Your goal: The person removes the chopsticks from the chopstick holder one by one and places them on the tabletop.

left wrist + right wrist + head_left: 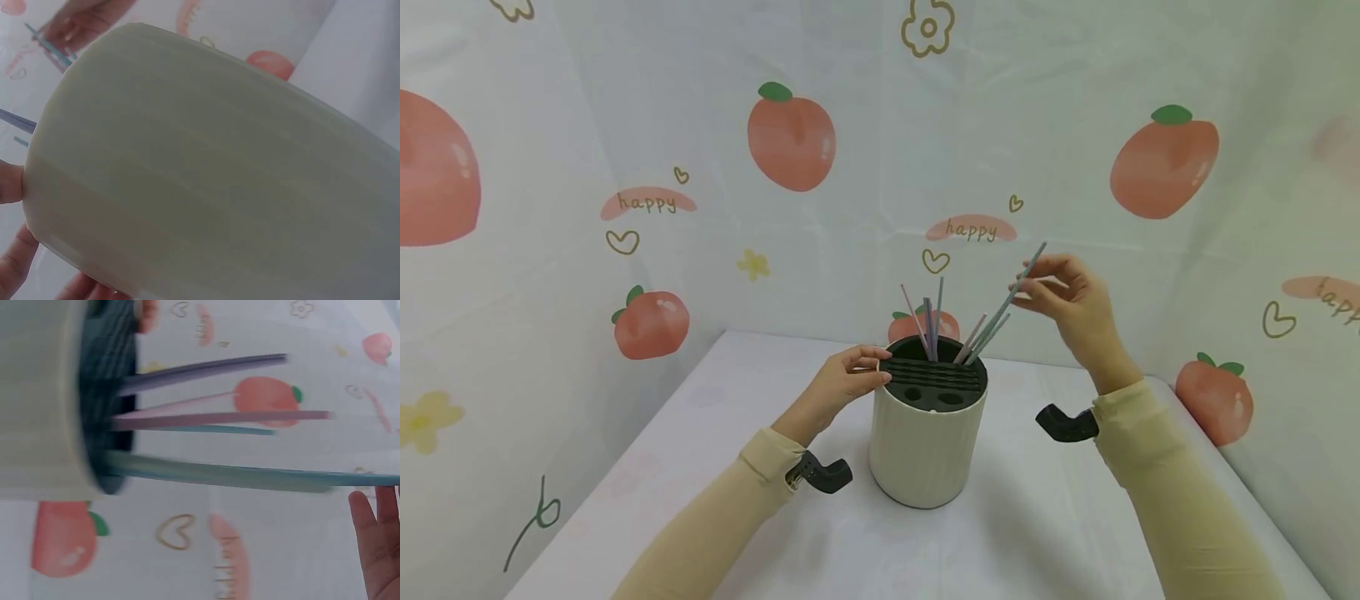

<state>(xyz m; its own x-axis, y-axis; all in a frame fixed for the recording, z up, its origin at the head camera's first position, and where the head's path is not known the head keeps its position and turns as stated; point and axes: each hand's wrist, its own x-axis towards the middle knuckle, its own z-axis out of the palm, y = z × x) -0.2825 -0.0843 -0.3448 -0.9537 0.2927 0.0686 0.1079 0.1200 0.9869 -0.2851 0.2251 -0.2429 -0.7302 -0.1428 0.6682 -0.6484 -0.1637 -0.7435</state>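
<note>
A white ribbed cylindrical holder with a black slotted top insert stands upright on the table. My left hand rests its thumb and fingertips at the left of the rim. To the right and higher up, my right hand pinches the upper end of a thin blue stick between thumb and fingers. That stick slants down toward the holder's rear opening. Several other sticks, among them a pink stick and a purple stick, stick out of it. Their lower ends are hidden inside.
A white cloth printed with peaches hangs behind and at both sides of the white table. Each wrist carries a black camera mount, one near the left wrist and one near the right.
</note>
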